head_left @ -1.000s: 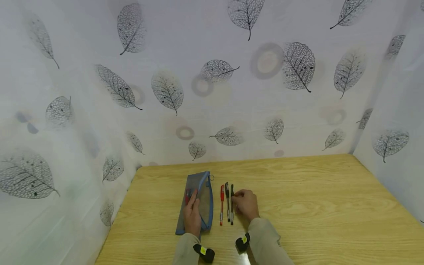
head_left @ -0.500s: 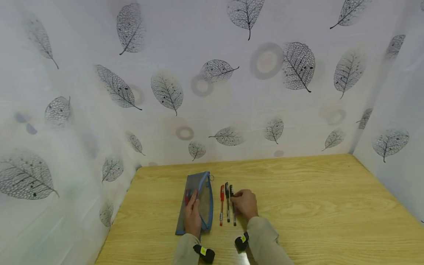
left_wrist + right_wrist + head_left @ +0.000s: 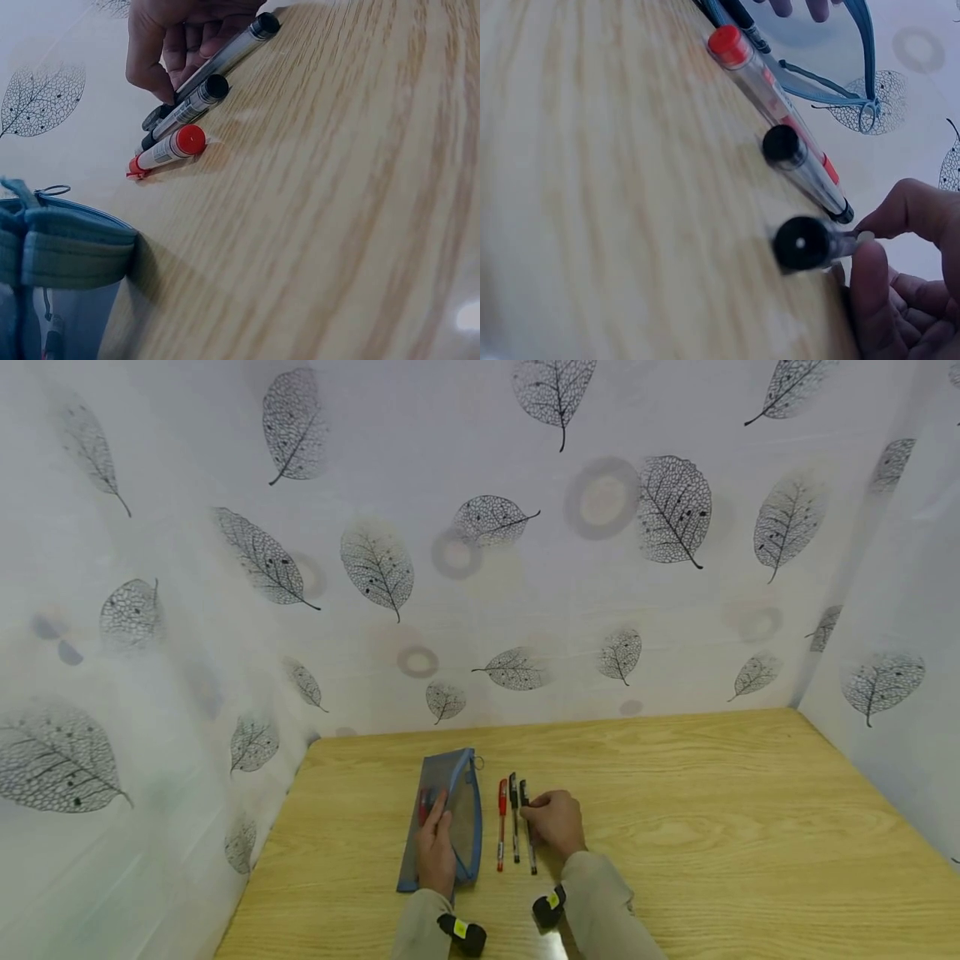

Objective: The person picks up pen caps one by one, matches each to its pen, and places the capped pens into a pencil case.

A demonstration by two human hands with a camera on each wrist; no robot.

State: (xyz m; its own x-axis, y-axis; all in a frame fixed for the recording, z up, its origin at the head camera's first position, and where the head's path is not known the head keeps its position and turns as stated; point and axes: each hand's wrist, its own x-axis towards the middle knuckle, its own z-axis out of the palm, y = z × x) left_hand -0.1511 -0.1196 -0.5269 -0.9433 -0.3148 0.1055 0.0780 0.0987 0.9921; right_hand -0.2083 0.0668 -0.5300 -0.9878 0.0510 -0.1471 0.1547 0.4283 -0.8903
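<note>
In the head view my right hand (image 3: 558, 822) pinches the rightmost black-capped pen (image 3: 524, 790) between thumb and finger. Its clear barrel slants a little, lower end toward the right. Beside it lie a second black-capped pen (image 3: 514, 793) and a red pen (image 3: 502, 798), roughly parallel and untouched. My left hand (image 3: 435, 856) rests with straight fingers on a blue see-through zip pencil case (image 3: 442, 768), whose zipped side gapes toward the pens. Something red shows through the case near the fingertips. From the right wrist, the held pen's black end (image 3: 801, 244) points at the camera.
A light wood-grain table (image 3: 697, 827) carries everything. White sheeting (image 3: 555, 602) printed with leaves stands behind it and along both sides. Each wrist wears a black strapped device, such as the left one (image 3: 461, 933). A metal ring (image 3: 479, 762) hangs at the case's far corner.
The lower end of the pen in my right hand has swung slightly right, away from the middle pen. My left hand and the pencil case have stayed in place.
</note>
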